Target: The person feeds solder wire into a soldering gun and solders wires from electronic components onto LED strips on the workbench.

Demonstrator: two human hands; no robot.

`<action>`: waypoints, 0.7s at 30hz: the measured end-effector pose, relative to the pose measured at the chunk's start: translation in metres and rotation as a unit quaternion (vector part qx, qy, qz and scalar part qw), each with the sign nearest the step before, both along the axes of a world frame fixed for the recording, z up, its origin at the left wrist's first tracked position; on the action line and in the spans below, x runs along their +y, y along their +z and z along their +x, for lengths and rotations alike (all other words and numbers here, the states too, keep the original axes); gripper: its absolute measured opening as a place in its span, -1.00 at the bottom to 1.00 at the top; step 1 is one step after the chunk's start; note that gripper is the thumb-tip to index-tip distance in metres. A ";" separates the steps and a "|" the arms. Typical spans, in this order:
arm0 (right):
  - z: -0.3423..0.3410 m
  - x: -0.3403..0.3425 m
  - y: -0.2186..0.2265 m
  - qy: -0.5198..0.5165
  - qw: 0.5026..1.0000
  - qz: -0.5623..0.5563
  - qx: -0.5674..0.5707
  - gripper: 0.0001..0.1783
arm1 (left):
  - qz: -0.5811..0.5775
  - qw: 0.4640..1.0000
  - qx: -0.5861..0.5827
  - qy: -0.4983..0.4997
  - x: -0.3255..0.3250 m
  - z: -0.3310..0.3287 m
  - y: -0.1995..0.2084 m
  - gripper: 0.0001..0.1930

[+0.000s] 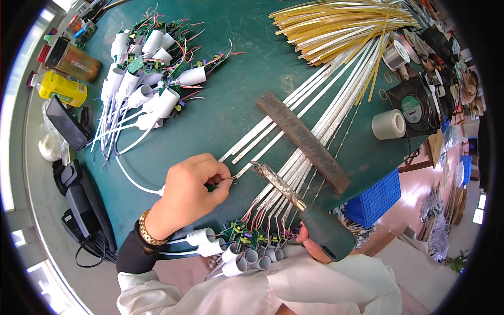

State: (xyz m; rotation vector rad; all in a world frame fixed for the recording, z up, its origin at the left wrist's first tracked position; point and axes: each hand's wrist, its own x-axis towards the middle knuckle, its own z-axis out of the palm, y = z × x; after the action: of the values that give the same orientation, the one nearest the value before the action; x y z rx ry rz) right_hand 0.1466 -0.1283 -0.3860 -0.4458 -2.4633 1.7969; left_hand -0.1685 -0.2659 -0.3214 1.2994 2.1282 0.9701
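My left hand (pixel 195 190), with a gold band at its wrist, is closed in a pinch on a wired circuit board (pixel 211 186). Only a green bit of the board and a short wire tip show. A white cable (pixel 131 179) runs to a white end piece behind that hand. The wire tip is close to the end of a single LED strip (pixel 242 171). My right hand (pixel 313 247) grips a soldering iron (pixel 328 231) by its dark green handle. The iron's metal tip points up-left, close to the same strip end.
A rusty metal bar (pixel 302 140) lies across the strips. Wired boards with white tubes (pixel 239 254) line the near edge; another pile (pixel 152 79) is at upper left. Yellow-backed strips (pixel 336 26) lie at the back. Solder spool (pixel 395 55), fan (pixel 417 105) and blue crate (pixel 375 197) are right.
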 end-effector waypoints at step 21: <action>-0.020 0.008 0.016 0.083 0.990 0.082 0.081 -0.75 | 0.019 0.999 0.048 0.009 0.005 0.003 -0.005 -0.94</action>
State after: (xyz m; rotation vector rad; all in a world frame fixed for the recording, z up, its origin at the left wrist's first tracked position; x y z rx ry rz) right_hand 0.1270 -0.1205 -0.3702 -0.0819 -2.5706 1.5927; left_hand -0.1657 -0.2612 -0.3259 1.3731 2.2062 0.9784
